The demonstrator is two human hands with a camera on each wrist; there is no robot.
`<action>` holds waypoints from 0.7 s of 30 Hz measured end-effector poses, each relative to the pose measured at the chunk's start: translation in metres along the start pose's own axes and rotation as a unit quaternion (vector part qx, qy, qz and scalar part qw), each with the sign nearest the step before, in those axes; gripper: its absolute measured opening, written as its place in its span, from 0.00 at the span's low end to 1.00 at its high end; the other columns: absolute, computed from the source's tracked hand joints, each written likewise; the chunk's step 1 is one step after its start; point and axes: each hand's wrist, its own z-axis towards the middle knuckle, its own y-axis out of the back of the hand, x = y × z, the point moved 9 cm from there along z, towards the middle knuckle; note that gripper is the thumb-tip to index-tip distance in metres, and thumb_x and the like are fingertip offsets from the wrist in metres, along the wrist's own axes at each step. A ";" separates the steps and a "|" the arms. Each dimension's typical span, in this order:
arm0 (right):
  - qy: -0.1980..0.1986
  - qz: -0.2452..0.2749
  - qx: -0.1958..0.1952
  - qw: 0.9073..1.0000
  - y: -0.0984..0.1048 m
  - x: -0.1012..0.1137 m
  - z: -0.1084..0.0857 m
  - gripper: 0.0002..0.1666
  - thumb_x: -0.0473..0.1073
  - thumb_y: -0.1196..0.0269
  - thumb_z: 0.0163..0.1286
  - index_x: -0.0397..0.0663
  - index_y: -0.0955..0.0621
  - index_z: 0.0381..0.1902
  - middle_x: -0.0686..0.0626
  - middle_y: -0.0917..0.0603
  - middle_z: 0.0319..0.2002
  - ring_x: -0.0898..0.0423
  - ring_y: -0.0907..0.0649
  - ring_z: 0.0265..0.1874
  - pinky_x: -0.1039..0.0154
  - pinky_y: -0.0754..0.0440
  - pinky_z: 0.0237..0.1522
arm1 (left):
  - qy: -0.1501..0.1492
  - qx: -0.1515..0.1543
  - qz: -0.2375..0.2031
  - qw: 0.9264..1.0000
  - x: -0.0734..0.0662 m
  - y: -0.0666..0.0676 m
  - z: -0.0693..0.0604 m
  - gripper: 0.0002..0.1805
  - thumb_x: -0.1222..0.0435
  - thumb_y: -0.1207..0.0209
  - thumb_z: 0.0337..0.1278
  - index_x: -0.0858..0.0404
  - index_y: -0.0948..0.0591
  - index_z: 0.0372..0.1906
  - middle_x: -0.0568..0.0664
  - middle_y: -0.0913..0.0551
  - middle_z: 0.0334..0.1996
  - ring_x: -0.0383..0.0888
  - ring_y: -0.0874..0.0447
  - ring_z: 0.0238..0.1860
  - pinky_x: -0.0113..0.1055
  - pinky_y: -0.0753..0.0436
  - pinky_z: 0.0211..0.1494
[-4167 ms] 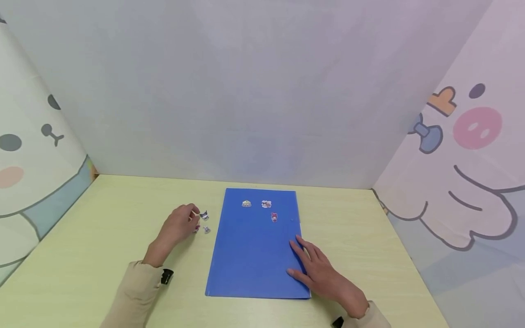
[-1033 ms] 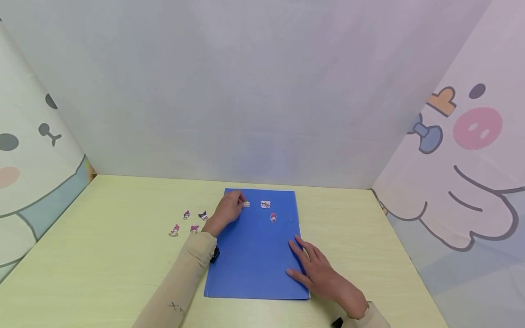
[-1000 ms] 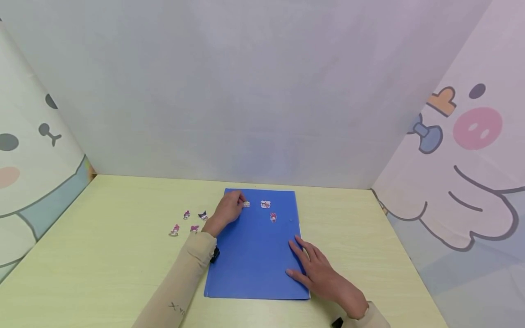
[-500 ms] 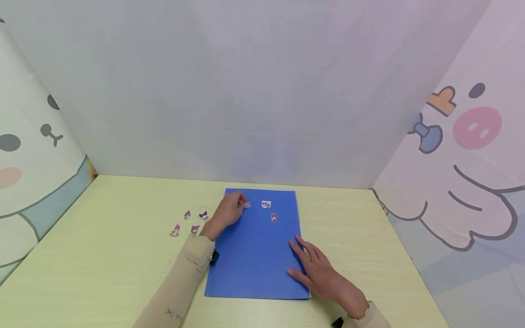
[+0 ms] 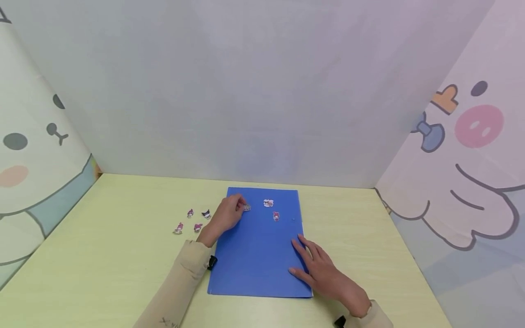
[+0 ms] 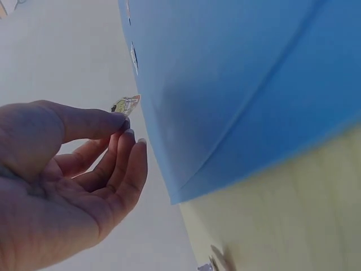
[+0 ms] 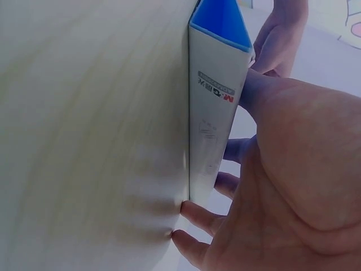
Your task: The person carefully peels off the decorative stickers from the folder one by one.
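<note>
My left hand (image 5: 229, 213) is over the upper left of a blue file folder (image 5: 258, 259). Between thumb and fingertips it pinches a small yellowish cartoon sticker (image 6: 125, 105), which appears just off the folder's surface in the left wrist view. Two more stickers lie on the folder: a white one (image 5: 268, 203) and a pink one (image 5: 276, 216). My right hand (image 5: 321, 273) rests with spread fingers on the folder's right edge. In the right wrist view, its fingers are beside the white lettered spine (image 7: 214, 107), some touching the table.
Several cartoon stickers lie on the pale wooden table left of the folder, among them a purple one (image 5: 198, 228) and a dark-eared one (image 5: 206, 214) beside my left wrist. A plain cloth wall (image 5: 246, 91) stands behind the table; printed cartoon cloths flank it.
My left hand has gone from the table stickers to the folder's upper left. The yellowish sticker there has shifted slightly nearer, in its pinch. The right hand has stayed put.
</note>
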 end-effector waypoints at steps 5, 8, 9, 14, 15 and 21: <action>-0.001 0.001 -0.001 1.000 0.001 0.001 -0.001 0.41 0.56 0.42 0.79 0.40 0.38 0.79 0.35 0.40 0.77 0.34 0.36 0.72 0.33 0.36 0.68 | -0.002 -0.004 -0.003 1.000 0.001 0.000 -0.005 0.02 0.75 0.40 0.68 0.70 0.19 0.42 0.54 0.19 0.33 0.47 0.23 0.33 0.42 0.18 0.40; 0.001 -0.003 -0.002 1.000 0.001 0.001 -0.001 0.41 0.56 0.42 0.79 0.40 0.38 0.79 0.35 0.40 0.77 0.34 0.35 0.72 0.33 0.36 0.68 | -0.005 -0.007 -0.002 1.000 0.002 0.001 -0.008 0.02 0.74 0.39 0.68 0.71 0.19 0.41 0.53 0.19 0.32 0.46 0.23 0.33 0.41 0.19 0.39; 0.001 -0.004 -0.003 1.000 0.001 0.001 0.000 0.41 0.56 0.42 0.79 0.40 0.38 0.79 0.35 0.40 0.77 0.34 0.35 0.72 0.33 0.36 0.68 | -0.006 -0.008 -0.002 1.000 0.002 0.002 -0.010 0.02 0.74 0.38 0.67 0.70 0.19 0.40 0.53 0.19 0.32 0.46 0.22 0.32 0.41 0.19 0.39; -0.001 -0.004 -0.001 1.000 0.001 0.000 0.000 0.41 0.56 0.42 0.79 0.40 0.38 0.79 0.35 0.40 0.77 0.34 0.36 0.72 0.33 0.36 0.68 | -0.001 -0.014 0.002 1.000 0.007 0.006 -0.017 0.02 0.73 0.37 0.67 0.68 0.20 0.38 0.52 0.19 0.31 0.45 0.23 0.32 0.40 0.19 0.37; -0.002 -0.004 0.000 1.000 0.001 0.000 -0.001 0.41 0.56 0.42 0.79 0.40 0.38 0.79 0.35 0.40 0.77 0.34 0.36 0.72 0.33 0.36 0.68 | 0.001 -0.015 0.000 1.000 0.007 0.007 -0.019 0.02 0.73 0.37 0.67 0.68 0.20 0.38 0.52 0.19 0.31 0.45 0.23 0.32 0.40 0.19 0.37; 0.004 -0.004 -0.007 1.000 0.001 0.001 -0.001 0.41 0.56 0.41 0.79 0.39 0.37 0.78 0.34 0.40 0.77 0.34 0.35 0.71 0.33 0.35 0.67 | 0.013 -0.014 -0.001 1.000 0.011 0.012 -0.027 0.03 0.73 0.36 0.66 0.66 0.20 0.36 0.51 0.21 0.29 0.45 0.23 0.31 0.39 0.19 0.37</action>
